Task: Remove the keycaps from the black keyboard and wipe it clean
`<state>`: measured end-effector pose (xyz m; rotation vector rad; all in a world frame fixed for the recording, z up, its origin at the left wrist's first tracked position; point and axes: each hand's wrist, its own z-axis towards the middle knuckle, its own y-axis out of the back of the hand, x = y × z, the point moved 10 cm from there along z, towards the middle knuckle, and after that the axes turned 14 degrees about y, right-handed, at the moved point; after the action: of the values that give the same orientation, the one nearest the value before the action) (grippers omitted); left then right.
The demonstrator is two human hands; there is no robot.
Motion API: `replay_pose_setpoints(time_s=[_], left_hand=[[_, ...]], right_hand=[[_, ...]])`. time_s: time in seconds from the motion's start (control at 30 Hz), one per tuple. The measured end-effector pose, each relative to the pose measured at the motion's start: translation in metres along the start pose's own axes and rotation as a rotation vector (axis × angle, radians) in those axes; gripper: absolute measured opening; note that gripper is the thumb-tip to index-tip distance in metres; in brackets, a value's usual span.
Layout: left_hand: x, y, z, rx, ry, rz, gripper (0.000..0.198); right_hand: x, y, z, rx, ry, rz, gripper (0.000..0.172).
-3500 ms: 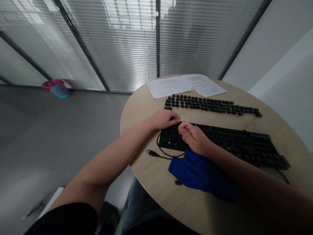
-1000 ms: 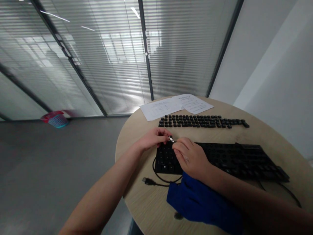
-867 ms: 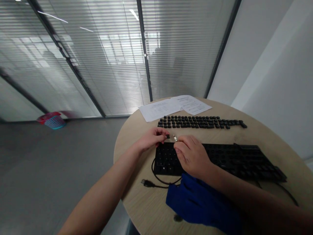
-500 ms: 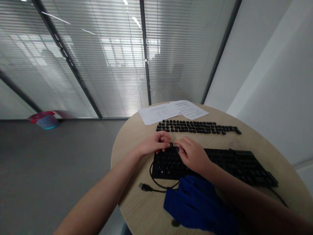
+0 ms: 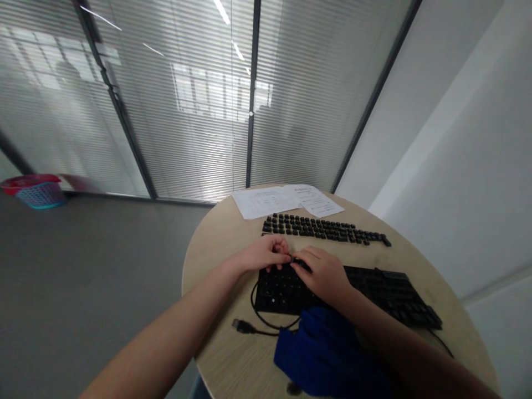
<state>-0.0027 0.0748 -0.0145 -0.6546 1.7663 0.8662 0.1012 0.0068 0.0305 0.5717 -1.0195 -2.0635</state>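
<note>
A black keyboard [image 5: 374, 288] lies across the round wooden table [image 5: 216, 244]. My left hand [image 5: 266, 256] and my right hand [image 5: 322, 274] meet fingertip to fingertip over the keyboard's far left corner. The left fingers pinch a small black keycap [image 5: 294, 259]. The right fingers are curled closed around a thin metal tool, which they now hide. A row of loose black keycaps [image 5: 324, 228] lies just beyond the hands. My right forearm rests over a blue cloth [image 5: 328, 354].
The keyboard's cable loops off its left end to a USB plug [image 5: 240, 326] near the table edge. Two printed sheets [image 5: 266, 200] lie at the table's far side. Glass walls with blinds stand behind, and a red and blue basket [image 5: 35, 191] sits on the floor at left.
The two hands drew together and came down onto the keyboard's far left corner. The tool's silver tip, visible a second ago, is now covered. The camera tilted upward.
</note>
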Motion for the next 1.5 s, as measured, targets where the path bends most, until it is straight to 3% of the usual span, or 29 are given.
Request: replay_pose_setpoints(time_s=[0.07, 0.17, 0.3, 0.47, 0.63, 1.33, 1.5], left_hand=[[-0.002, 0.012, 0.0, -0.089, -0.008, -0.008, 0.03], [-0.003, 0.049, -0.003, -0.332, -0.025, -0.028, 0.027], [-0.002, 0.099, -0.018, -0.654, -0.052, -0.011, 0.023], [-0.001, 0.122, -0.032, -0.833, -0.082, 0.048, 0.027], [-0.003, 0.124, -0.033, -0.872, -0.127, 0.101, 0.032], [-0.021, 0.112, -0.041, -0.851, -0.224, 0.184, 0.044], [-0.021, 0.111, -0.04, -0.847, -0.223, 0.193, 0.045]], right_hand=[[-0.008, 0.003, 0.004, 0.01, -0.017, -0.012, 0.011], [-0.033, -0.002, 0.014, 0.078, -0.095, -0.003, 0.018], [-0.073, -0.04, 0.03, 0.267, -0.259, 0.064, 0.023], [-0.092, -0.086, 0.046, 0.368, -0.318, 0.109, 0.024], [-0.088, -0.099, 0.052, 0.407, -0.306, 0.107, 0.027], [-0.073, -0.094, 0.06, 0.376, -0.243, -0.022, 0.03], [-0.071, -0.096, 0.062, 0.379, -0.221, -0.02, 0.024]])
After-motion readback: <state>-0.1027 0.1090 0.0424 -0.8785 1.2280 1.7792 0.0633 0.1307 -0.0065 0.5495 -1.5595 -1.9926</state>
